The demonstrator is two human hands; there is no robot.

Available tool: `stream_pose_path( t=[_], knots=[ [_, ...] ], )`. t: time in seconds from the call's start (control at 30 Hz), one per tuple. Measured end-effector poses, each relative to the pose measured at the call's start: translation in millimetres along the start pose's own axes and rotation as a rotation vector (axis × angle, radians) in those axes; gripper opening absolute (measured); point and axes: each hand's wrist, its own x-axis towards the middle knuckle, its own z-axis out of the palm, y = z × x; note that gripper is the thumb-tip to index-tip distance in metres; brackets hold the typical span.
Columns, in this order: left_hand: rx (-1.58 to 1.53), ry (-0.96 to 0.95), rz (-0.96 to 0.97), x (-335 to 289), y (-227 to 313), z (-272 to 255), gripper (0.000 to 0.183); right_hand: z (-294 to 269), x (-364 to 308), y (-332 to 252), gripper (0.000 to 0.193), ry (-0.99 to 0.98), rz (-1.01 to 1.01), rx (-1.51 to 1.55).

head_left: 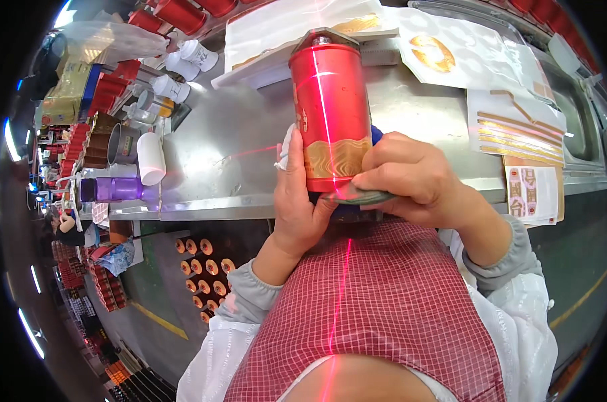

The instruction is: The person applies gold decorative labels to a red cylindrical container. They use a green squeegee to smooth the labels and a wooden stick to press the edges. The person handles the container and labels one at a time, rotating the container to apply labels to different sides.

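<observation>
A glossy red cylindrical bottle [340, 110] lies in front of me, its near end toward my body and its far end against a dark angular plate [327, 35]. A gold wave-patterned band [333, 161] wraps its near part. My left hand [295, 194] has its fingers along the bottle's left side, with white covering on a fingertip, and grips it. My right hand [410, 177] pinches a thin greenish flat pad [362, 196] at the bottle's near end, fingertips touching the band's right edge. Something blue shows behind the right hand. A red laser line runs down the bottle.
Sheets of gold stickers [521, 130] lie on the steel table [243, 177] to the right; another with a round gold design [432, 53] is farther back. At left stand white cups [197, 55], a white roll [151, 159] and a purple bottle [116, 189]. A sink [574, 100] is far right.
</observation>
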Motion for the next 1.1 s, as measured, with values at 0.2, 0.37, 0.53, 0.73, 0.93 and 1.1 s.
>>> stream_pose_path(
  t=[0.2,0.37,0.53,0.73,0.93,1.1],
  knots=[
    [-0.120,-0.047,-0.036,3,6,-4,0.094,-4,1,3,0.021,0.105,-0.006,-0.128],
    [-0.132,-0.049,-0.031,1,5,-3,0.093,-12,7,32,0.017,0.290,0.120,-0.368],
    [0.020,0.001,0.078,4,11,-1,0.091,-14,3,19,0.020,0.011,0.160,-0.037],
    [-0.144,-0.030,-0.065,2,4,-3,0.093,-7,0,14,0.017,0.048,0.073,0.003],
    [0.022,-0.014,0.036,4,5,-4,0.096,-2,-1,6,0.016,0.009,0.037,0.076],
    [-0.018,0.000,0.018,3,5,-2,0.093,-4,3,21,0.016,0.240,0.091,-0.225]
  ],
)
